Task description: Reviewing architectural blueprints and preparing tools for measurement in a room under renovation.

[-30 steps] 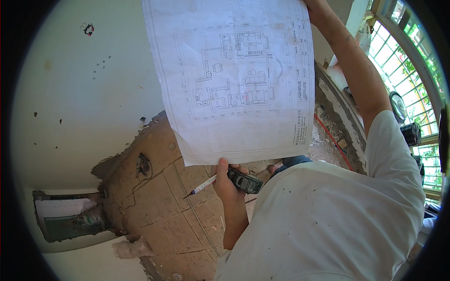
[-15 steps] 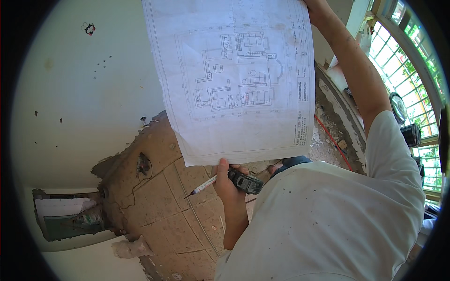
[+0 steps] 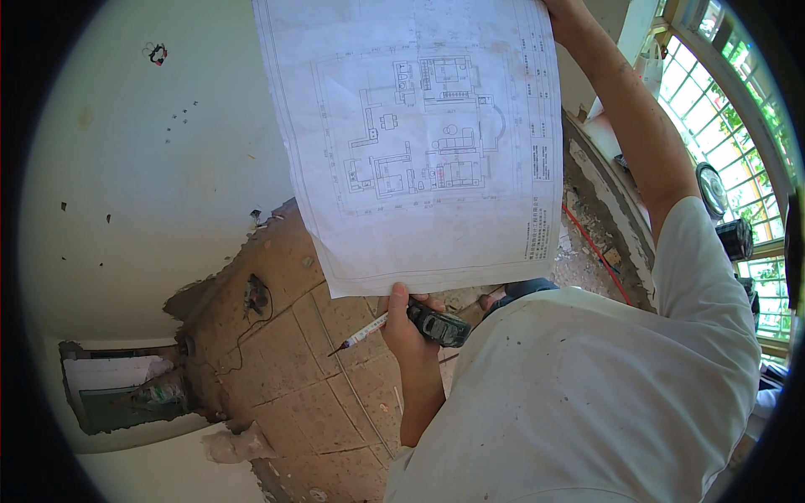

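Note:
A large white paper floor plan [image 3: 453, 243] is held up in front of me, its drawing facing me. My left hand [image 3: 408, 335] is closed at its lower edge, the thumb on the front of the sheet. That same hand also holds a white marker pen [image 3: 366, 330], dark tip pointing left and down, and a black handheld device [image 3: 439, 325] whose exact kind I cannot make out. At the sheet's upper right edge my right hand [image 3: 567, 15] grips the paper, arm raised; its fingers are partly hidden and cut off by the frame.
A pale wall [image 3: 168, 168] with holes and loose wires [image 3: 156, 54] rises at left. Below lies a dusty tiled floor [image 3: 310, 402] with a dark cable [image 3: 239, 344]. Rubble and a red hose or cord [image 3: 597, 251] lie at right, near a barred window [image 3: 713, 109].

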The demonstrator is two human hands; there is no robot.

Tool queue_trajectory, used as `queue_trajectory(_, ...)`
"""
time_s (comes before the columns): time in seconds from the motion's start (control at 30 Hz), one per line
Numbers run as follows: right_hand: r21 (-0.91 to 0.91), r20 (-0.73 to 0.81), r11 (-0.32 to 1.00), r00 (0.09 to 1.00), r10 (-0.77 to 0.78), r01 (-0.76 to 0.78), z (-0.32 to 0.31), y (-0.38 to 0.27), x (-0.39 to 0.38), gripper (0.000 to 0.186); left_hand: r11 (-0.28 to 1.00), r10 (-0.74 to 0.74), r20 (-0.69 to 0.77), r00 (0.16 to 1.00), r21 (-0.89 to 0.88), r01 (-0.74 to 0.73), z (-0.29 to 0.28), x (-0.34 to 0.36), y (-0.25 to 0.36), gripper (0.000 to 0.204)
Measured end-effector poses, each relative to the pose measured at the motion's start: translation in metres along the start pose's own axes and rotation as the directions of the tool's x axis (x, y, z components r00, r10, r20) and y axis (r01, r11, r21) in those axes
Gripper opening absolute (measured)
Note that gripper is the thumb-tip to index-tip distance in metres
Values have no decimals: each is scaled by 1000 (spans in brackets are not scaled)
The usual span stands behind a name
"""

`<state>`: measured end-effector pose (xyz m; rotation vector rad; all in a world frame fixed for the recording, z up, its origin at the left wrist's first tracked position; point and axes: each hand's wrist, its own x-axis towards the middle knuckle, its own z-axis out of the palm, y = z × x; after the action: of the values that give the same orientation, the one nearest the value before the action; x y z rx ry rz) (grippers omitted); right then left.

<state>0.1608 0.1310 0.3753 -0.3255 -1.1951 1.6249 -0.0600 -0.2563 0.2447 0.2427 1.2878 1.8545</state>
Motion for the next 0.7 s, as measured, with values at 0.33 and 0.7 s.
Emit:
queue_trajectory(0.33,69,69,997,997,-39,34,0,2,1,36,1000,-19,-13,1000,3,19,1,-2,2,19)
queue_trajectory(0.7,-63,-36,998,999,-33,31,3,-2,-3,30,1000,-16,-15,1000,-20,16,-1,0,0,18)
